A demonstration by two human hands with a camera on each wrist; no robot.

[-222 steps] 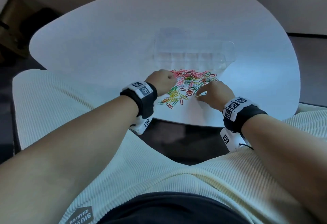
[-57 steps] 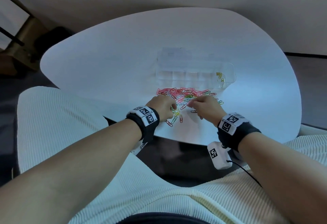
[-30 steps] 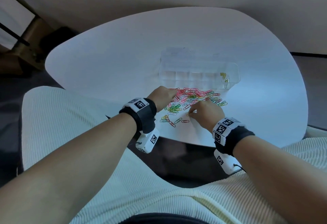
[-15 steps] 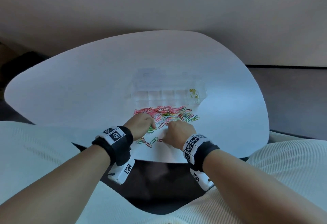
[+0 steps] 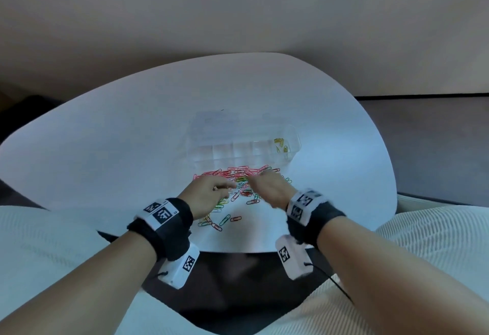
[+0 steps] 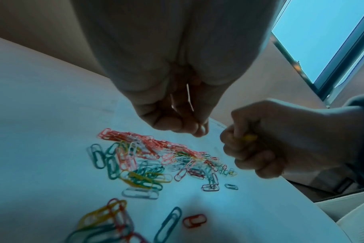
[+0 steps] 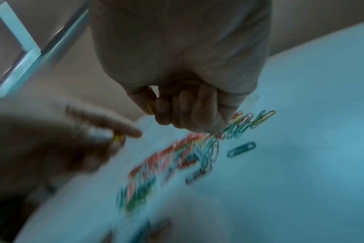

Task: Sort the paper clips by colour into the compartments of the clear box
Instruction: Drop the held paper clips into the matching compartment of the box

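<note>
Right grip (image 7: 156,106) pinches yellow clip (image 7: 150,106); left grip (image 6: 177,115) pinches clips, colour unclear. Pile (image 5: 238,183) under both, box (image 5: 201,154) just beyond.

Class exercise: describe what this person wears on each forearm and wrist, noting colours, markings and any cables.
Both forearms are bare. Each wrist has a black band topped by white square-code tags, with a white tagged camera block beneath; a thin black cable trails from the right one.

Dim, blue-tinted light; right wrist view heavily motion-blurred.
</note>
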